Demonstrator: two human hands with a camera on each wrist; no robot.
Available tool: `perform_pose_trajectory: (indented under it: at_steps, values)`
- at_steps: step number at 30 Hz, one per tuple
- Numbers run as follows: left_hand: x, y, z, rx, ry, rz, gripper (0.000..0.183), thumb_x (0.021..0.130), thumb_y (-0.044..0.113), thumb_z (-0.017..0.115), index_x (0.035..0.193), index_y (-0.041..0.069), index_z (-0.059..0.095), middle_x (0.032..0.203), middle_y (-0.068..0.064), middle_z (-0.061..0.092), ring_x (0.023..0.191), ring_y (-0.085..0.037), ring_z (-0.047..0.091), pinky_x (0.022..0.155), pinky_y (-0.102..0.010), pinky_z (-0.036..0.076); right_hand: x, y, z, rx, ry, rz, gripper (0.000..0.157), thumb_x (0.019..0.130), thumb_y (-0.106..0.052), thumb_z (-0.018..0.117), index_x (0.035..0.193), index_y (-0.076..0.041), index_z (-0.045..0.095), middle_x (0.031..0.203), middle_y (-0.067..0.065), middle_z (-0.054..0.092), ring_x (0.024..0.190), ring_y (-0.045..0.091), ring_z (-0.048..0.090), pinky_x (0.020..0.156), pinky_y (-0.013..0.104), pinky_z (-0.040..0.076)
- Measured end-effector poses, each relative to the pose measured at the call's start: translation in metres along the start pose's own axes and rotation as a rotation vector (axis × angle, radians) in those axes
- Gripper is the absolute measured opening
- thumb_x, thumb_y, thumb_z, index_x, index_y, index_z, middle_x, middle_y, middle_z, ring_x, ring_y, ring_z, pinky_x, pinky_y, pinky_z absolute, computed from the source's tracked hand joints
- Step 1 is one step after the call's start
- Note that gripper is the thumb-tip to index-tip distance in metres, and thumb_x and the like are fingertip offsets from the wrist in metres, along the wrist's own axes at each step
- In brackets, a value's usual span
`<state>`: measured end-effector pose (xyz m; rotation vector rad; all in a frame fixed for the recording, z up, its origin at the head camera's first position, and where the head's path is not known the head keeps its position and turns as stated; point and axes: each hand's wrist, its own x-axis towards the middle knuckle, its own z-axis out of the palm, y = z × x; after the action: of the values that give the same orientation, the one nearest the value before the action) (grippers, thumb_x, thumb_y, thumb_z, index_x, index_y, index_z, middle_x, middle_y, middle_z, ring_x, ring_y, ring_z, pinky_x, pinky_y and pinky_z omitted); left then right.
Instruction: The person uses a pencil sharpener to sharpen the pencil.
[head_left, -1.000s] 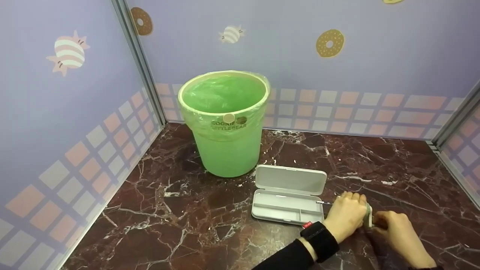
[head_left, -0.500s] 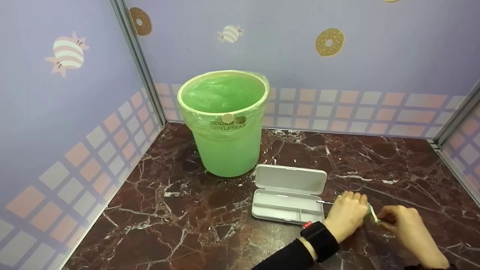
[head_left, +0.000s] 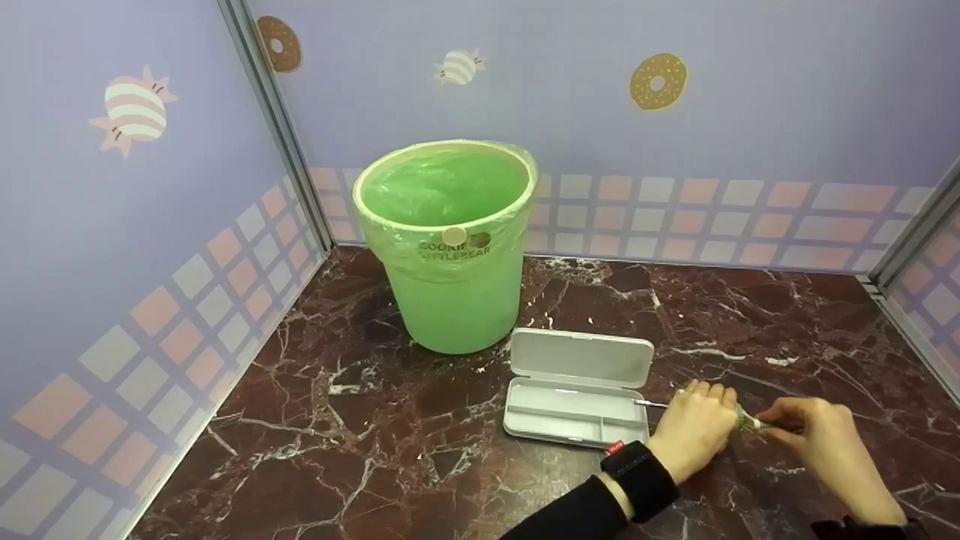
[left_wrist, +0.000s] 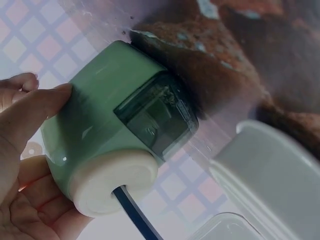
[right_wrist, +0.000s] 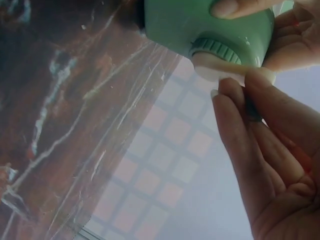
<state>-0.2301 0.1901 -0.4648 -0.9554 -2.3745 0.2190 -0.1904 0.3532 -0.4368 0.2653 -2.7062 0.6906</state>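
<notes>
A green crank pencil sharpener (left_wrist: 95, 100) lies in my left hand (head_left: 697, 427), which grips its body. Through its clear window I see the shavings drawer, partly dark. A dark pencil (left_wrist: 136, 214) sticks out of the round cream front, and in the head view its end reaches over the edge of the pencil case (head_left: 551, 429). On the other side, my right hand (head_left: 823, 439) pinches the small dark green knob (right_wrist: 253, 111) of the cream crank handle (right_wrist: 212, 65). The pencil's point is hidden inside the sharpener.
The white pencil case stands with its lid (head_left: 581, 360) up, just left of my left hand. Behind it is a green bin (head_left: 459, 315) lined with a clear bag. Patterned panels wall the marbled table (head_left: 405, 465). Small white specks lie near the bin.
My right hand moves round with the crank, shifting slightly right and tilting differently. My left hand, the sharpener and the pencil stay nearly in place.
</notes>
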Motion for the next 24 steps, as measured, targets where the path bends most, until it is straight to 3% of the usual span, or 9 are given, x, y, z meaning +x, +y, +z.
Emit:
perform_pose_trajectory:
  at_steps: [5,13,24]
  values:
    - [0.001,-0.002,0.001,-0.02,-0.015,-0.005,0.035,0.089,0.032,0.066,0.122,0.022,0.067,0.106,0.012,0.069,0.098,-0.004,0.066,0.098,-0.02,0.05,0.011,-0.001,-0.003,-0.006,0.007,-0.005,0.018,0.064,0.004,0.084,0.073,-0.005,0.072,0.075,0.015,0.073,0.057,0.005,0.064,0.053,0.018,0.052]
    - [0.002,-0.003,0.001,-0.027,-0.026,-0.003,0.041,0.085,0.037,0.07,0.124,0.022,0.066,0.108,0.013,0.068,0.1,-0.003,0.065,0.099,-0.019,0.049,0.029,0.0,0.005,-0.099,0.111,-0.099,0.022,0.061,0.009,0.082,0.069,-0.005,0.068,0.068,0.014,0.071,0.056,0.024,0.065,0.051,0.029,0.05]
    - [0.001,0.0,0.001,-0.021,-0.029,0.007,0.043,0.085,0.039,0.07,0.125,0.022,0.066,0.108,0.012,0.068,0.101,-0.003,0.065,0.1,-0.019,0.049,0.036,0.002,0.01,-0.107,0.066,-0.049,0.017,0.068,0.011,0.078,0.07,-0.001,0.067,0.069,0.015,0.069,0.061,0.033,0.066,0.054,0.042,0.051]
